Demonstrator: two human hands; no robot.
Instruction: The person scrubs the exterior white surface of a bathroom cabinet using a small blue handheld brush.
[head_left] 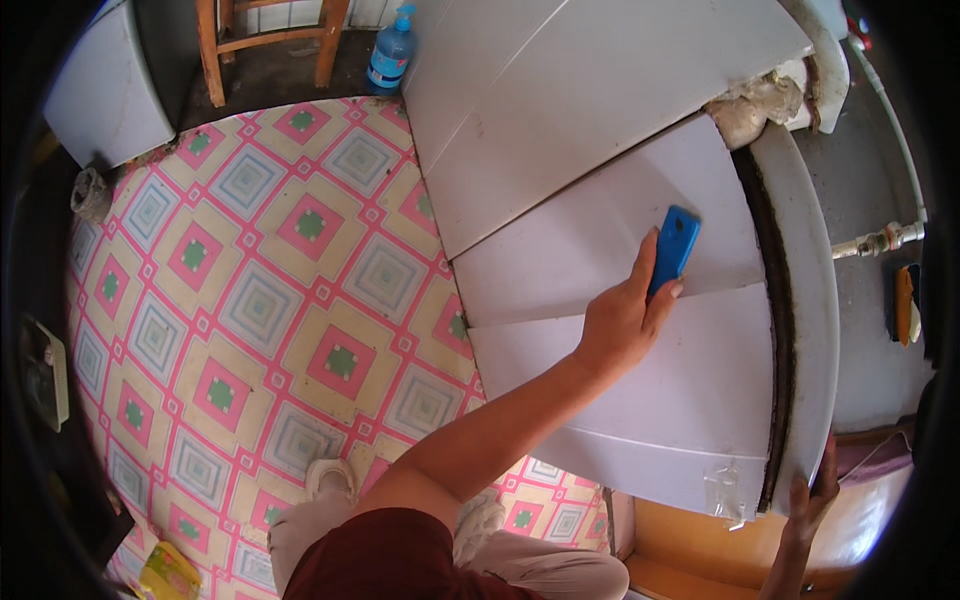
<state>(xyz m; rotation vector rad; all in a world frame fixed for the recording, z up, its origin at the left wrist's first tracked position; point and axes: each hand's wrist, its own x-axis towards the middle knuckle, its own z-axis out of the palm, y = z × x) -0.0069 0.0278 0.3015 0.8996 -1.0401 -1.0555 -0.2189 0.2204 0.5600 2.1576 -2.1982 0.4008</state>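
Observation:
My left hand [622, 318] reaches across to the white panelled front [610, 385] of a built-in unit. Its fingers close round a flat blue rectangular object [676, 245] with rounded corners, about the size of a small phone. The object lies against or just off the panel; I cannot tell which. At the lower right, my right hand [815, 497] rests on the end of the unit's pale curved top edge [815, 290], thumb on the near side, the other fingers partly hidden. Between that edge and the panels runs a dark, grimy gap [783, 350].
Clear tape [728, 492] hangs at the panel's lower corner. Crumpled plastic [750, 110] sticks out at the top. A blue pump bottle [392, 52] and wooden stool [270, 40] stand at the far wall. A white pipe [885, 100] runs at right; patterned flooring [300, 300] lies left.

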